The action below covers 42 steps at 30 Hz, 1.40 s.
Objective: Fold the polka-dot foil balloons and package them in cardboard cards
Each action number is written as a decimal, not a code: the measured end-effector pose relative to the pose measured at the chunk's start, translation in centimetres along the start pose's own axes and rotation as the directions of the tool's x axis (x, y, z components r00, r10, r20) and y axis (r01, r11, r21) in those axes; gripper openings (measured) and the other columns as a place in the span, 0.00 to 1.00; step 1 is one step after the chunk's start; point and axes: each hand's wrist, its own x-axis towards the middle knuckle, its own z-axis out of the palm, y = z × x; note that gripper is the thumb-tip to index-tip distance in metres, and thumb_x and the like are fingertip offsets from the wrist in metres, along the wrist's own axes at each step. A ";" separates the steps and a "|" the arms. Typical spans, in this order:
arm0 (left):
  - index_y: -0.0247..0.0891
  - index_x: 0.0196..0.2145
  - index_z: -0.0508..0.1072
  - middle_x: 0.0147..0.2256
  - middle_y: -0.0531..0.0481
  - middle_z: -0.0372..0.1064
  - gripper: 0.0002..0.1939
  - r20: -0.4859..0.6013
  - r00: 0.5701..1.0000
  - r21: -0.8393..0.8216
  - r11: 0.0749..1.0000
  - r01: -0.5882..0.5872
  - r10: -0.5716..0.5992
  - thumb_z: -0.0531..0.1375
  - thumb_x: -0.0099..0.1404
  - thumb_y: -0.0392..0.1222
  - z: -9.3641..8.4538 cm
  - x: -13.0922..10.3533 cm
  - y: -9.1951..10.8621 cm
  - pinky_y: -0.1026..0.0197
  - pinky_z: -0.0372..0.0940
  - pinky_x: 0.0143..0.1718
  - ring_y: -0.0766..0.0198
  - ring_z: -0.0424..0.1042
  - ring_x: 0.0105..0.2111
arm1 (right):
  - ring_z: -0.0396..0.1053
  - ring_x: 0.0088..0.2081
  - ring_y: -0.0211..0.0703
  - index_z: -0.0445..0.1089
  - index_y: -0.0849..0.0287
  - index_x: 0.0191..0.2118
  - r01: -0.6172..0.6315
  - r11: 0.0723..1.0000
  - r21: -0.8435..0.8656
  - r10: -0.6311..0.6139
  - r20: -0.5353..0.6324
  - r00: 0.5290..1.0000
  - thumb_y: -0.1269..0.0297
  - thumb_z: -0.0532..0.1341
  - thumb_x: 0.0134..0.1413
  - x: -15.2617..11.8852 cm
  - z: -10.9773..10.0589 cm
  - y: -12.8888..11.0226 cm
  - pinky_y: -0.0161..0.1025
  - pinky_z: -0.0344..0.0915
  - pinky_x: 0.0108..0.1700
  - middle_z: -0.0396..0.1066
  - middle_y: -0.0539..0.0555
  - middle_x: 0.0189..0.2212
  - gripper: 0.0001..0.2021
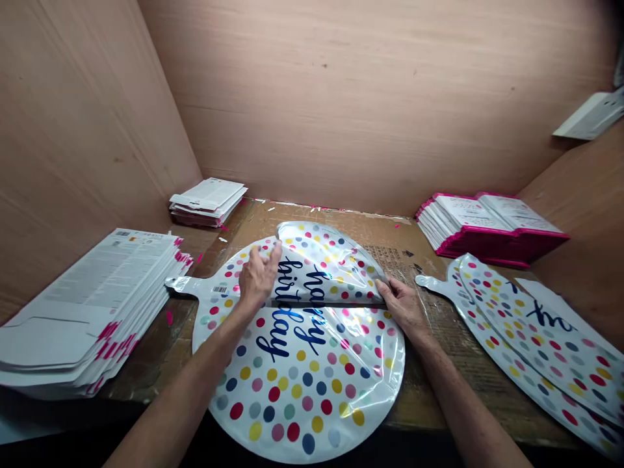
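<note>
A flat, round foil balloon (292,390) with coloured dots and blue "happy birthday" lettering lies in front of me. Its tail points left, and a creased flap at the far side is bounded by a dark line across the middle. My left hand (258,276) rests over the balloon with bent fingers, the tips at the flap's left edge. At the flap's right end, my right hand (403,305) pinches the foil, thumb on top and fingers partly hidden. More flat foil balloons (526,325) with the same dots overlap at the right.
Stacks of white printed cards or sleeves stand at the left (88,305) and back left (207,198). A pink-edged stack (482,224) sits back right. Wooden panels (341,97) enclose the cardboard-covered table (390,244). A white box-like object (587,117) is on the right panel.
</note>
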 end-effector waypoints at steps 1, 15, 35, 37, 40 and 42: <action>0.34 0.60 0.62 0.44 0.38 0.75 0.35 0.040 0.999 0.048 0.999 0.020 -0.021 0.47 0.66 0.64 0.0 -1.3 -0.4 0.50 0.64 0.49 0.46 0.73 0.49 | 0.67 0.31 0.45 0.72 0.61 0.35 0.013 0.999 -0.036 -0.013 0.007 1.000 0.45 0.54 0.57 0.1 -0.1 -0.1 0.37 0.61 0.32 0.72 0.52 0.28 0.22; 0.39 0.50 0.68 0.40 0.40 0.76 0.18 0.139 0.990 0.399 0.913 -0.088 0.035 0.52 0.69 0.52 1.7 -4.8 -1.9 0.56 0.64 0.39 0.50 0.75 0.43 | 0.66 0.51 0.42 0.74 0.63 0.43 0.596 0.731 -0.332 -0.435 0.446 0.782 0.58 0.45 0.69 9.7 8.0 -17.0 0.35 0.60 0.51 0.73 0.57 0.45 0.22; 0.36 0.52 0.68 0.43 0.39 0.75 0.21 0.165 0.985 0.290 0.953 -0.090 0.043 0.56 0.65 0.50 0.7 -1.9 -2.2 0.54 0.65 0.43 0.49 0.74 0.44 | 0.59 0.60 0.56 0.59 0.70 0.60 0.658 0.461 -0.595 -0.442 0.489 0.752 0.73 0.53 0.54 -1.6 2.8 -5.7 0.52 0.58 0.60 0.60 0.69 0.60 0.26; 0.33 0.53 0.67 0.44 0.36 0.74 0.23 0.128 0.988 0.367 0.921 -0.132 0.091 0.56 0.65 0.49 0.4 -2.3 -1.3 0.52 0.66 0.43 0.46 0.73 0.44 | 0.60 0.59 0.54 0.59 0.69 0.60 0.617 0.456 -0.642 -0.333 0.520 0.787 0.74 0.51 0.56 -0.9 2.8 -5.9 0.49 0.61 0.57 0.62 0.67 0.59 0.25; 0.30 0.57 0.64 0.52 0.32 0.69 0.24 0.015 0.953 0.456 0.846 -0.277 0.304 0.54 0.67 0.46 0.6 -2.1 0.8 0.50 0.64 0.49 0.45 0.69 0.51 | 0.65 0.53 0.53 0.62 0.64 0.57 0.608 0.433 -0.665 -0.216 0.578 0.787 0.74 0.49 0.60 0.0 2.8 -7.4 0.44 0.67 0.49 0.67 0.64 0.53 0.20; 0.30 0.60 0.62 0.60 0.33 0.61 0.26 0.041 0.875 0.477 0.761 -0.441 0.482 0.52 0.69 0.47 1.7 -0.9 1.8 0.49 0.56 0.59 0.46 0.59 0.60 | 0.68 0.49 0.53 0.62 0.63 0.57 0.604 0.410 -0.683 -0.179 0.589 0.788 0.73 0.49 0.61 0.1 2.7 -8.2 0.43 0.68 0.45 0.69 0.64 0.50 0.19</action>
